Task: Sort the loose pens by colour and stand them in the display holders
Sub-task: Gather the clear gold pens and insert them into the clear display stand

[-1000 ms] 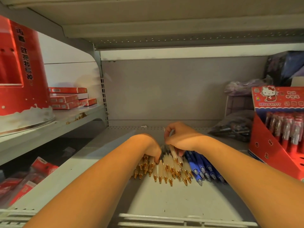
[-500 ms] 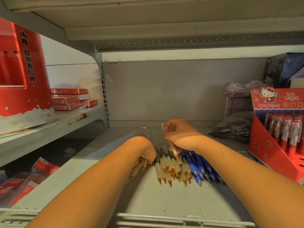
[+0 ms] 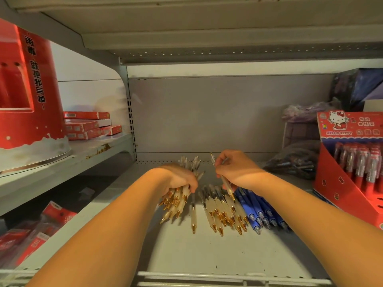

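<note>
**Left hand** (image 3: 180, 180): we are clamping it around a bundle of translucent cream pens with gold tips (image 3: 176, 201). The bundle is now lifted clear, left of the row of blue plastic pens (image 3: 262, 213). A second ago this hand was lying buried in the pile.

**Right hand** (image 3: 238, 172): we are still pinching a single cream gold-tipped pen (image 3: 228, 188), just above the blue row's left edge.

**Remaining cream pens** (image 3: 223, 214): these are lying on the grey metal shelf (image 3: 207, 255), touching the blue row on its left. One stray pen (image 3: 193, 219) is lying alone further left, in the opened gap.

**Progress:** we are judging the cream lot about half gathered. None is yet standing in the red cardboard display holder (image 3: 339, 189), right of the blue row.

**Axes:** all pens are running back-to-front, tips pointing towards us. The bundle is fanning slightly leftward, and the pinched pen is tilting tip-down.
</note>
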### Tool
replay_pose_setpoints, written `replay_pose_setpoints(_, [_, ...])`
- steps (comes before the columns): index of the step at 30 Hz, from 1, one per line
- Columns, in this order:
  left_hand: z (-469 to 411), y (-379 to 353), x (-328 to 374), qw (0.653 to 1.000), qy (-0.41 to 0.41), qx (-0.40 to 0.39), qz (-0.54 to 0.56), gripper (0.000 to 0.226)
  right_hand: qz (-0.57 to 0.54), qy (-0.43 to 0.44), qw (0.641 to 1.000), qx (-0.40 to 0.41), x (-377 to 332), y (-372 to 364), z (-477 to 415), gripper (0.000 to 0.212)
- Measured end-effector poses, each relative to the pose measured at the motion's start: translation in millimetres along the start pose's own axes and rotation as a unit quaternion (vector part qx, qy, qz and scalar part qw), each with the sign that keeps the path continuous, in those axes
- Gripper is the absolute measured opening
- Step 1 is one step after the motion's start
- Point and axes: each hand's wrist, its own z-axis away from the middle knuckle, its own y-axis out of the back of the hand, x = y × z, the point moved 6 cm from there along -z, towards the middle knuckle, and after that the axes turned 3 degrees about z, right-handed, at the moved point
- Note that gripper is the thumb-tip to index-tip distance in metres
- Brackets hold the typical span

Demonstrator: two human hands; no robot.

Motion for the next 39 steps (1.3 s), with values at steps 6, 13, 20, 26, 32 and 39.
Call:
replay_pose_setpoints(6, [1.9, 15.9, 8.4, 0.978, -0.079, 0.084, 0.175, 0.027, -0.068, -0.031, 0.996, 0.049, 1.9, 11.2, 0.3, 0.011])
replay_pose_setpoints(13, [22.7, 11.6, 46.7, 0.924, -0.221, 0.076, 0.302, 0.065, -0.303, 0.002, 0.948, 0.094, -24.3, 35.1, 20.6, 0.037])
replay_pose_setpoints(20, [62.9, -12.2, 83.5, 0.885, -0.295, 0.007, 0.361, 0.077, -0.444, 0.062, 0.885, 0.123, -13.3, 71.8, 77.4, 0.035])
replay_pose_setpoints(26, [113.4, -62.0, 137.2, 0.817, -0.392, -0.044, 0.421, 0.051, -0.44, 0.079, 0.876, 0.179, 13.3, 124.2, 141.8, 0.056])
replay_pose_setpoints(32, [165.5, -137.2, 217.0, 0.783, -0.465, -0.079, 0.406, 0.051, -0.424, 0.092, 0.878, 0.202, 45.1, 203.0, 212.7, 0.05])
replay_pose_setpoints(39, [215.0, -223.1, 296.8, 0.76, -0.463, -0.082, 0.449, 0.056, -0.382, 0.074, 0.901, 0.191, 109.1, 292.3, 297.6, 0.047])
